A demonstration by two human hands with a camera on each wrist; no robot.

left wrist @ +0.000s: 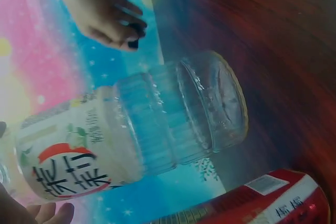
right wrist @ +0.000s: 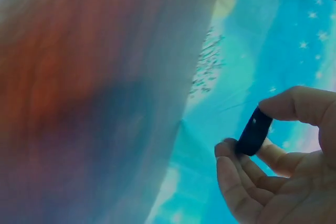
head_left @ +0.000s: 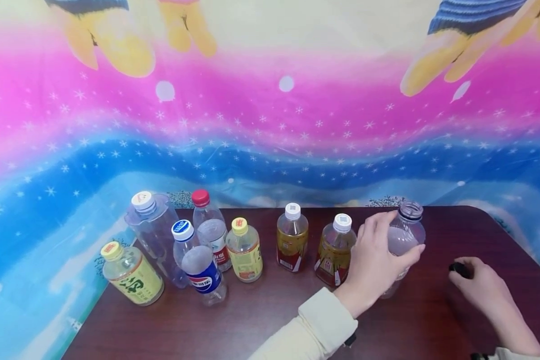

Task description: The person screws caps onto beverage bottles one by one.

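Observation:
My left hand point(head_left: 378, 255) grips a clear plastic bottle point(head_left: 407, 232) around its upper part. The bottle's mouth has no cap and stands upright in the head view. In the left wrist view the bottle point(left wrist: 152, 124) shows a white label with dark characters and a bare ridged lower part. To the right, over the table, my right hand point(head_left: 486, 285) pinches a black bottle cap point(right wrist: 254, 132) between thumb and fingers. Just left of my left hand stands a capped bottle with a red and gold label point(head_left: 335, 252).
Several capped bottles stand leftward on the dark wooden table point(head_left: 270, 320): another red and gold one point(head_left: 292, 240), two yellow-labelled ones point(head_left: 245, 252), a Pepsi bottle point(head_left: 202, 275), a red-capped one point(head_left: 209, 225) and a large purplish one point(head_left: 155, 245). A printed cloth point(head_left: 270, 120) hangs behind.

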